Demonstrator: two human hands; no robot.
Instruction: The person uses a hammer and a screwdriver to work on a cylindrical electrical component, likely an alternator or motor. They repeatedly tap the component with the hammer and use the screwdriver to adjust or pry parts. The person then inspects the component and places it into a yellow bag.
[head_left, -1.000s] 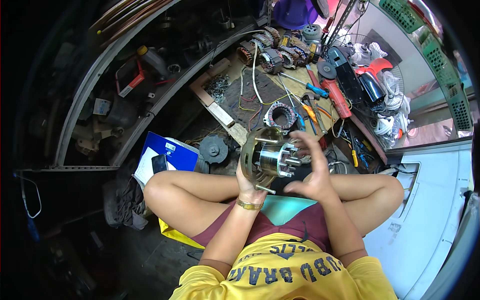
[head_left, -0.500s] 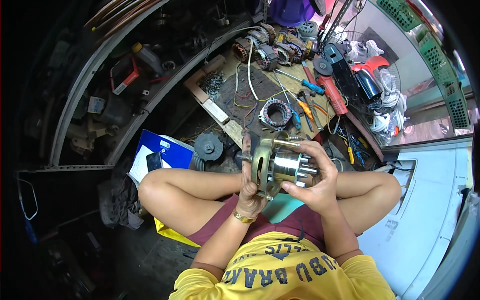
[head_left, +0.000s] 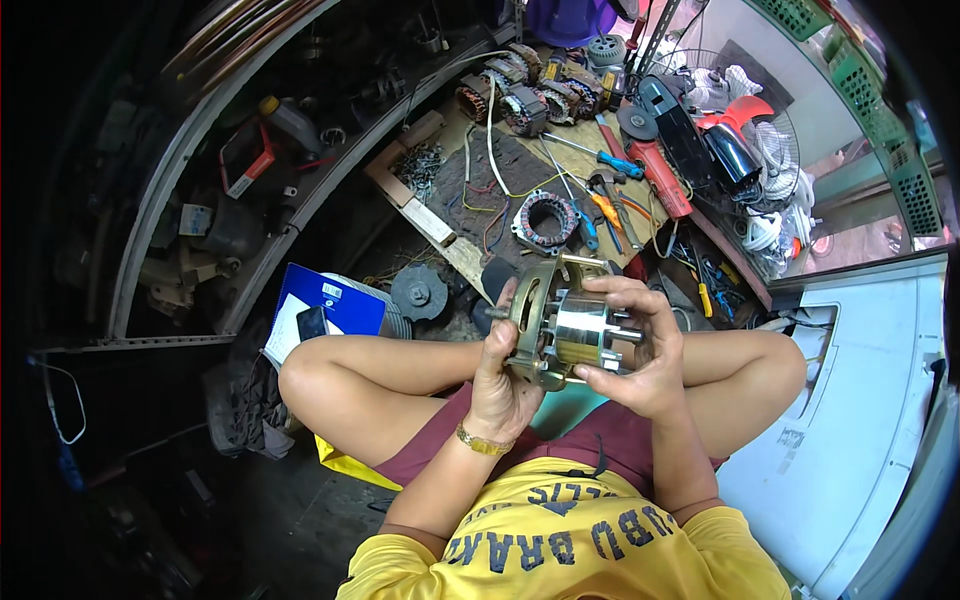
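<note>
Over my lap I hold a motor end cover [head_left: 539,312], round, brass-coloured and slotted, with a silver motor rotor [head_left: 584,332] seated against its right side. My left hand [head_left: 500,398] is closed round the cover's left rim, its thumb near a short shaft that sticks out there. The fingers and thumb of my right hand [head_left: 652,350] curl round the rotor's finned right end. My palms hide part of both pieces. Beyond them, a wound stator ring [head_left: 545,222] lies on the wooden work board [head_left: 462,262].
Screwdrivers, a hammer and pliers lie right of the stator, near a red angle grinder [head_left: 662,180]. Several stator cores [head_left: 525,108] sit at the back. A tray of screws [head_left: 422,170] stands left. A blue folder [head_left: 335,297] with a phone is by my left knee.
The cover and rotor have turned slightly and shifted a little to the right with both hands. My left thumb has moved up onto the cover's side near the shaft.
</note>
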